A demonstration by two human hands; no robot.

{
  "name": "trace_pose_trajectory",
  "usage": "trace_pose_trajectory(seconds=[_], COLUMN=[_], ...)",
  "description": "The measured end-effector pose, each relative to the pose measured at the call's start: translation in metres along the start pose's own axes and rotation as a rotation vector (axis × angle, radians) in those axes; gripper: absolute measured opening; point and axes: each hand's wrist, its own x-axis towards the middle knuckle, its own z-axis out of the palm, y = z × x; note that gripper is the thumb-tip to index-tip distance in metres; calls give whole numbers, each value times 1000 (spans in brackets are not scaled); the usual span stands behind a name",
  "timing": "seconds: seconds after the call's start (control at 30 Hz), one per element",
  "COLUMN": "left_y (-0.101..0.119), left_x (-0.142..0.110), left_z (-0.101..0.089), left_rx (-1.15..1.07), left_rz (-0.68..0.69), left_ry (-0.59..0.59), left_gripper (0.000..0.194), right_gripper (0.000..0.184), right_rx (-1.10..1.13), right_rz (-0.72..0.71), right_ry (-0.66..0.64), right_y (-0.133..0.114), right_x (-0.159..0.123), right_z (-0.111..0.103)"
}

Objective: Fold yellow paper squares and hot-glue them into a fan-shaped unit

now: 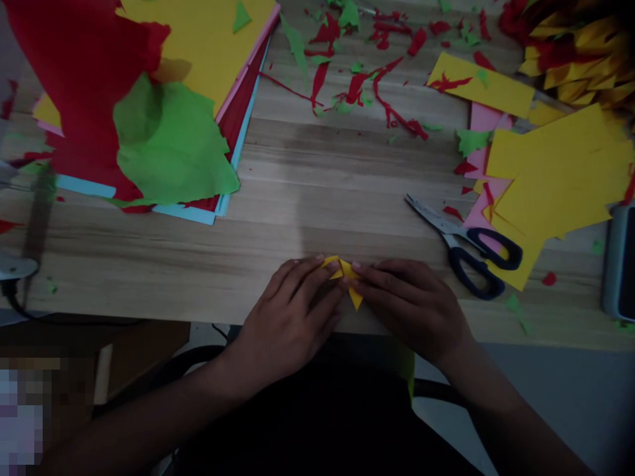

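Observation:
A small folded piece of yellow paper (355, 297) lies at the table's front edge, with a pointed corner toward me and creased flaps on top. My left hand (292, 311) presses its left side, fingertips closed on the paper. From the right, my right hand (421, 304) holds the other side between thumb and fingers. Parts of the paper are hidden under the fingertips. Right of my right hand lies a pair of scissors (449, 231) with dark blue handles, its blades slightly apart and pointing up and left.
A stack of coloured sheets (198, 39) with torn green paper (169, 145) and red paper (84, 73) lies left. Red and green scraps (357, 86) litter the back. Yellow sheets (560, 178) and a pile of folded yellow pieces (585, 59) lie right, near a dark-screened device (620, 264).

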Motion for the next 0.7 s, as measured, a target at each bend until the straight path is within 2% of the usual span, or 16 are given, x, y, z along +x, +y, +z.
trace_pose_trajectory(seconds=[0.23,0.4,0.7], left_y=[0,2,0], left_x=[2,4,2], left_z=[-1,-1,-5], left_rx=[68,65,84], left_rz=[-19,-21,8], left_ry=[-102,-95,-135], left_gripper=[41,40,52], right_gripper=[35,40,41], right_rx=[-40,-20,-61], right_rz=[-2,-11,43], right_ry=[-67,-56,-69], right_y=[2,3,-2], right_x=[-5,-8,-13], right_z=[-1,-1,0])
